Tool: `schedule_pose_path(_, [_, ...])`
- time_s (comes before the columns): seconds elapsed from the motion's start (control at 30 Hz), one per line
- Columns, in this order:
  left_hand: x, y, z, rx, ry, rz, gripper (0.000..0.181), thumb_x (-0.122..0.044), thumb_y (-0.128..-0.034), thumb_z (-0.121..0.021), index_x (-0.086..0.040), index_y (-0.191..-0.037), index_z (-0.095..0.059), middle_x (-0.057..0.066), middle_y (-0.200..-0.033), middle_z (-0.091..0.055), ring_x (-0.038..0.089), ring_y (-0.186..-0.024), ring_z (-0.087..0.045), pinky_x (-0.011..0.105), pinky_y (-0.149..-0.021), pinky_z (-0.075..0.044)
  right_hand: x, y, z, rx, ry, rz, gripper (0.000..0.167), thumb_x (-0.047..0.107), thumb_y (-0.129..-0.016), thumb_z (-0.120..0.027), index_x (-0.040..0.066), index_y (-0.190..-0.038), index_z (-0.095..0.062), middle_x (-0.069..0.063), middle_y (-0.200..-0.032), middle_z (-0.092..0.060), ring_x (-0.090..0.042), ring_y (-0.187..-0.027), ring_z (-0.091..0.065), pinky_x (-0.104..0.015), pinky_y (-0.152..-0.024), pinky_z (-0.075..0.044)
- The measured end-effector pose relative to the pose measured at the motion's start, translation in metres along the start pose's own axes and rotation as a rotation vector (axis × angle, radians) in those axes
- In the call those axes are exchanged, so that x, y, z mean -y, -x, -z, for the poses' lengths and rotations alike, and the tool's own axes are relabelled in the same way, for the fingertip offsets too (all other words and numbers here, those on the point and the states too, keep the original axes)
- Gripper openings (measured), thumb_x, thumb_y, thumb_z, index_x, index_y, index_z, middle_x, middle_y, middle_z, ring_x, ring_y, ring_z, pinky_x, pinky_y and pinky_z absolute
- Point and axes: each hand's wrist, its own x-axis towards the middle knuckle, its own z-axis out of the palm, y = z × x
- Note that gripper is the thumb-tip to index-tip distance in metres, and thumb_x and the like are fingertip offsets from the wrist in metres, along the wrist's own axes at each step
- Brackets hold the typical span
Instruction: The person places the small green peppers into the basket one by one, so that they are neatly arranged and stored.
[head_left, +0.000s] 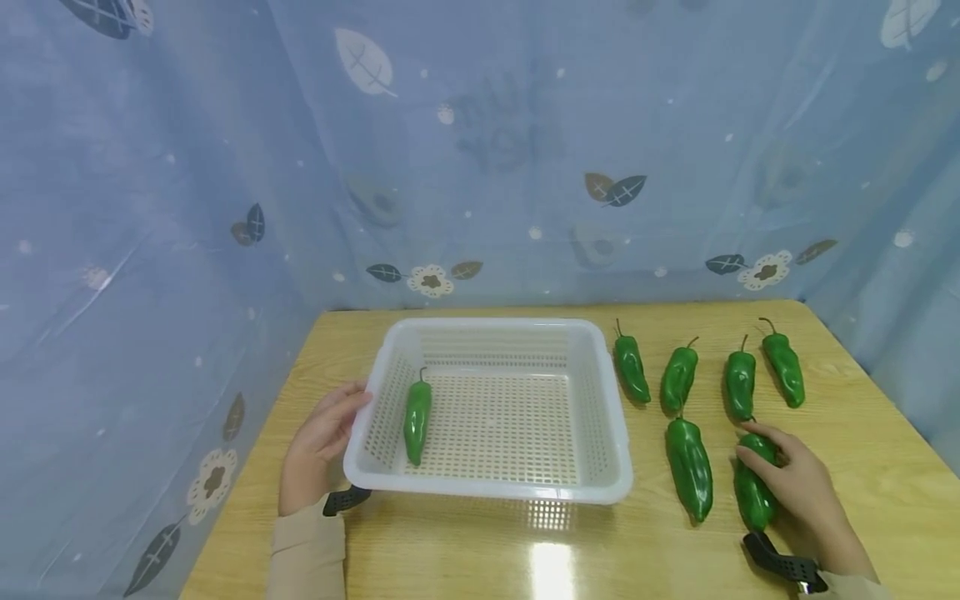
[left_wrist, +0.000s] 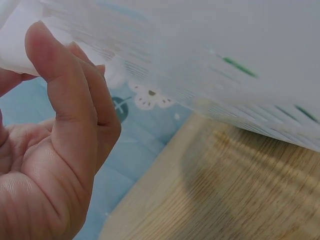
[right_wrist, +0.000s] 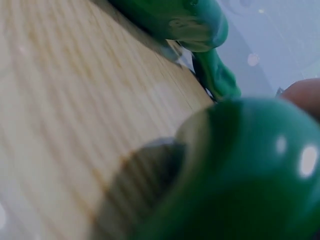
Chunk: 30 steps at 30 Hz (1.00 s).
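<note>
Gripping one pepper, the right hand lies across another pepper from the basket the left hand holds.

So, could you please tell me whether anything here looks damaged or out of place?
Nothing stands out. The white plastic basket looks upright with one green pepper inside; six more green peppers are on its right, one in the right grip. None shows visible damage, and I see no spill on the wooden table.

Blue leaf-print cloth behind a wooden table
</note>
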Motion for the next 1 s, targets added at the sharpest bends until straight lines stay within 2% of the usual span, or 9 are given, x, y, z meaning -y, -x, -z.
schedule_pose_path(0.37, [0.002, -0.002, 0.0, -0.005, 0.022, 0.008, 0.029, 0.006, -0.0994, -0.027, 0.005, -0.119, -0.048, 0.01, -0.108, -0.066, 0.02, -0.098, -0.067, 0.034, -0.083, -0.057, -0.008, 0.004, 0.002, -0.089, -0.059, -0.054, 0.059, 0.036, -0.096, -0.053, -0.002, -0.139, -0.039, -0.039, -0.136, -0.036, -0.054, -0.111, -0.043, -0.057, -0.074, -0.048])
schedule_pose_path(0.47, [0.003, 0.0, 0.0, -0.019, 0.007, 0.013, 0.028, 0.005, -0.0997, -0.028, 0.005, -0.12, -0.047, 0.01, -0.108, -0.066, 0.02, -0.099, -0.067, 0.035, -0.083, -0.056, -0.009, 0.004, 0.002, -0.096, -0.051, -0.062, 0.059, 0.036, -0.096, -0.053, -0.003, -0.138, -0.041, -0.038, -0.135, -0.038, -0.052, -0.11, -0.045, -0.037, -0.068, -0.05])
schedule_pose_path(0.53, [0.003, 0.0, -0.001, -0.03, -0.004, 0.016, 0.026, 0.004, -0.0999, -0.029, 0.005, -0.121, -0.046, 0.01, -0.109, -0.066, 0.02, -0.099, -0.067, 0.035, -0.084, -0.056, -0.009, 0.003, 0.002, -0.098, -0.049, -0.064, 0.059, 0.036, -0.095, -0.054, -0.003, -0.137, -0.041, -0.038, -0.134, -0.039, -0.052, -0.108, -0.047, -0.022, -0.062, -0.045])
schedule_pose_path(0.6, [0.002, 0.0, -0.002, -0.041, -0.01, 0.015, 0.026, 0.003, -0.1001, -0.03, 0.006, -0.122, -0.044, 0.01, -0.109, -0.066, 0.02, -0.099, -0.067, 0.035, -0.083, -0.056, -0.008, 0.003, 0.002, -0.1, -0.046, -0.068, 0.059, 0.036, -0.095, -0.054, -0.003, -0.137, -0.042, -0.038, -0.134, -0.041, -0.052, -0.108, -0.047, -0.013, -0.059, -0.039])
schedule_pose_path(0.7, [0.002, 0.0, -0.003, -0.049, -0.012, 0.013, 0.026, 0.002, -0.1004, -0.031, 0.007, -0.124, -0.04, 0.011, -0.109, -0.065, 0.02, -0.099, -0.067, 0.034, -0.083, -0.056, -0.008, 0.003, 0.002, -0.095, -0.051, -0.08, 0.06, 0.037, -0.095, -0.054, -0.003, -0.138, -0.041, -0.038, -0.134, -0.04, -0.053, -0.109, -0.047, -0.02, -0.062, -0.046])
schedule_pose_path(0.77, [0.001, 0.0, -0.003, -0.051, -0.009, 0.012, 0.027, 0.002, -0.1004, -0.031, 0.01, -0.125, -0.038, 0.011, -0.109, -0.065, 0.021, -0.099, -0.067, 0.034, -0.083, -0.056, -0.009, 0.002, 0.001, -0.091, -0.056, -0.09, 0.06, 0.038, -0.095, -0.053, -0.002, -0.139, -0.04, -0.038, -0.135, -0.04, -0.053, -0.11, -0.046, -0.03, -0.066, -0.051])
schedule_pose_path(0.9, [0.0, 0.0, -0.004, -0.062, -0.012, 0.021, 0.03, 0.002, -0.1004, -0.031, 0.014, -0.128, -0.032, 0.011, -0.109, -0.064, 0.02, -0.099, -0.067, 0.034, -0.083, -0.056, -0.01, 0.001, 0.0, -0.098, -0.055, -0.106, 0.06, 0.039, -0.095, -0.053, -0.001, -0.139, -0.041, -0.037, -0.136, -0.04, -0.052, -0.112, -0.045, -0.025, -0.066, -0.049])
schedule_pose_path(0.97, [-0.001, 0.0, -0.005, -0.073, -0.017, 0.028, 0.032, 0.002, -0.1004, -0.032, 0.015, -0.13, -0.03, 0.011, -0.109, -0.064, 0.02, -0.099, -0.067, 0.033, -0.083, -0.056, -0.012, 0.001, 0.0, -0.116, -0.048, -0.102, 0.059, 0.039, -0.095, -0.054, 0.001, -0.138, -0.043, -0.035, -0.136, -0.042, -0.026, -0.108, -0.055, -0.013, -0.062, -0.041])
schedule_pose_path(1.0, [-0.001, 0.0, -0.005, -0.076, -0.022, 0.029, 0.033, 0.002, -0.1005, -0.032, 0.016, -0.13, -0.029, 0.011, -0.109, -0.064, 0.02, -0.098, -0.067, 0.033, -0.083, -0.056, -0.012, 0.002, 0.0, -0.12, -0.046, -0.101, 0.059, 0.039, -0.095, -0.054, 0.001, -0.138, -0.044, -0.035, -0.136, -0.042, -0.026, -0.107, -0.055, -0.009, -0.061, -0.038])
